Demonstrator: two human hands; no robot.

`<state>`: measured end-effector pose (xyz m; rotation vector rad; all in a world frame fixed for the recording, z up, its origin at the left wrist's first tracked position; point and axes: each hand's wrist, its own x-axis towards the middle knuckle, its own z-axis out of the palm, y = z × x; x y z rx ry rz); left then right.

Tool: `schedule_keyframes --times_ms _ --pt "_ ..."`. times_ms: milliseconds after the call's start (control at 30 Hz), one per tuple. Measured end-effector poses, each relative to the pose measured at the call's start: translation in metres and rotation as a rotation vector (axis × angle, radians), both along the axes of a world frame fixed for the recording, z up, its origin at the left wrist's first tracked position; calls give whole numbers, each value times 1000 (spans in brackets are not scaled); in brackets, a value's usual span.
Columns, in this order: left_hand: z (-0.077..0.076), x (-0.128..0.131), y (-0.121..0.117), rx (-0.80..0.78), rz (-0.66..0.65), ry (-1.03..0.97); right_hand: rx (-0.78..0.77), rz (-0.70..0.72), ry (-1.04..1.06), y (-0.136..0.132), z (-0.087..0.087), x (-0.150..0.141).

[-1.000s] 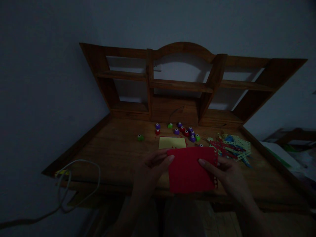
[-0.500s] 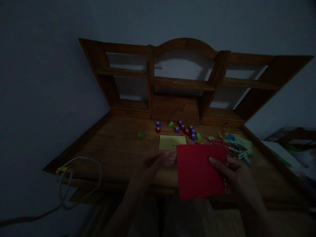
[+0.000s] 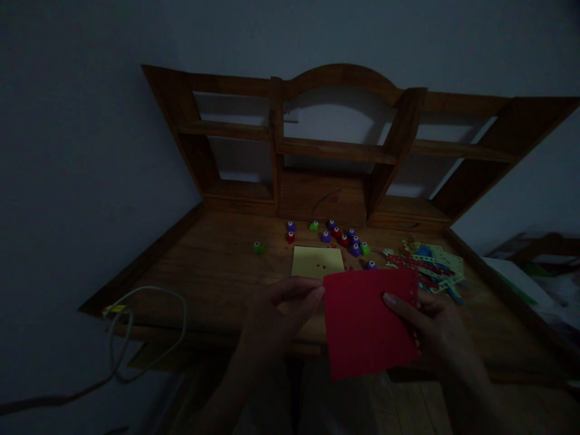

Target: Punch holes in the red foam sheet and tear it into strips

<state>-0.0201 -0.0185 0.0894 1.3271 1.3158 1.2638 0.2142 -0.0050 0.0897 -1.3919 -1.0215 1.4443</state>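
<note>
A square sheet of red paper (image 3: 362, 326) is held up above the desk's front edge, with a row of small punched holes along its right side. My right hand (image 3: 428, 323) grips that right side, thumb on the front face and fingers behind. At the upper left corner, my left hand (image 3: 287, 308) pinches the sheet between thumb and fingertips. Behind the paper lies a pad of yellow paper (image 3: 312, 258) with a few red bits on it. Several small purple, red and green hole punches (image 3: 344, 240), each with a white round top, stand beyond the pad.
A heap of punched paper strips (image 3: 430, 266) in red, blue and yellow lies on the right of the wooden desk (image 3: 217, 254). A wooden shelf unit (image 3: 335, 148) rises at the back. A pale cable (image 3: 183, 308) loops over the front left edge.
My left thumb and fingers have closed on the red paper's upper left corner. The sheet has dipped slightly and tilted a little. My right hand keeps its hold.
</note>
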Motion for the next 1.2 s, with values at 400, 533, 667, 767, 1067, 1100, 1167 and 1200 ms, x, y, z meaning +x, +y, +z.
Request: schedule_keyframes --times_ms 400,533,667,767,1067,1100,1167,1200 --pt "-1 -3 2 -53 -16 5 -23 -2 -25 0 -3 3" --pt "0 -4 1 -65 -35 -15 -40 -13 5 0 -1 2" --pt "1 -1 0 -93 -31 40 -26 -16 7 -1 0 0" --pt "1 2 -2 -85 -51 60 -28 -8 -21 -2 2 0" --pt "0 -3 -1 -12 -117 24 -16 -53 -67 -3 1 -3" --pt "1 -3 -1 -12 -125 15 -10 -73 -66 -3 0 -4" --pt "3 -3 -2 -28 -128 9 2 -103 -62 -3 -2 -6" --pt "4 -3 -2 -39 -123 10 6 -106 -60 -3 -2 -7"
